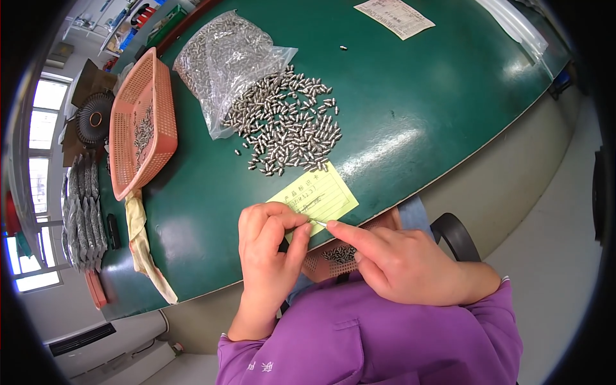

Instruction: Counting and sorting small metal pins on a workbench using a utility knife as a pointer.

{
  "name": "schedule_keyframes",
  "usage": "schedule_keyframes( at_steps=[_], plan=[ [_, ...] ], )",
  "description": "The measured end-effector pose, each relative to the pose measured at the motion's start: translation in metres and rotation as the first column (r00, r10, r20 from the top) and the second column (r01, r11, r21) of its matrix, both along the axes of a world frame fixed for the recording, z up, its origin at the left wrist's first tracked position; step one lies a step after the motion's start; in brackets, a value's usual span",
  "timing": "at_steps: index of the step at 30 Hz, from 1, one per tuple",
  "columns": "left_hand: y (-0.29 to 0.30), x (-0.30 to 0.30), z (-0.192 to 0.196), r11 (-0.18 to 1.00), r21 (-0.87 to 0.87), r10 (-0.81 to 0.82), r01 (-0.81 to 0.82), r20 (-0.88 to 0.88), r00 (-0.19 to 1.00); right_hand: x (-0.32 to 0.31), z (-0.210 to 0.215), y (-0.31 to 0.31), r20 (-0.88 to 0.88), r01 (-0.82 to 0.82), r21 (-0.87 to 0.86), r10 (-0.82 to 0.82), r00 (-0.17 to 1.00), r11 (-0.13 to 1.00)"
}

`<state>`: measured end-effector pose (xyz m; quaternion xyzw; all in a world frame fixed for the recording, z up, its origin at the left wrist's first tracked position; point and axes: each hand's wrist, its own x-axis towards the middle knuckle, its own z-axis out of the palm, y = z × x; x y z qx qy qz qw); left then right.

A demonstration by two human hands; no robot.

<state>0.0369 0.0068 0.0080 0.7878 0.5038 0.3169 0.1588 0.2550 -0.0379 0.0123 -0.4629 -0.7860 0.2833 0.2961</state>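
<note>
just below the yellow paper slip (319, 196), left hand (269, 247) and right hand (401, 260) each pinch one small silver metal pin (318, 222); a loose grip could drop it off the green worktop (417, 109).

Clear plastic bag (221, 61) above yellow slip (321, 196); white sheet (394, 16) far edge.

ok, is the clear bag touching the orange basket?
Apart. The head view shows a strip of green table between the clear bag and the orange basket.
</note>
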Motion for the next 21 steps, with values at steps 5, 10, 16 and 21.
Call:
schedule_keyframes(
  at_steps=[5, 10, 16, 21],
  plan=[
    [0.002, 0.000, -0.001, 1.000, 0.029, -0.010, 0.010, 0.004, 1.000, -0.003, -0.004, -0.001, 0.019, 0.004, 0.016, -0.004, 1.000, 1.000],
    [0.003, 0.000, -0.001, 1.000, 0.025, -0.013, 0.013, 0.010, 1.000, -0.003, -0.001, -0.001, 0.019, -0.003, -0.007, 0.003, 1.000, 1.000],
    [0.004, 0.000, 0.000, 1.000, 0.002, -0.017, 0.017, 0.026, 1.000, -0.004, 0.002, 0.002, 0.063, -0.029, 0.011, 0.028, 0.998, 1.000],
    [0.004, 0.000, 0.001, 1.000, 0.003, -0.009, 0.008, 0.020, 1.000, -0.001, 0.007, 0.004, 0.102, -0.012, 0.009, 0.012, 0.995, 1.000]
  ],
)
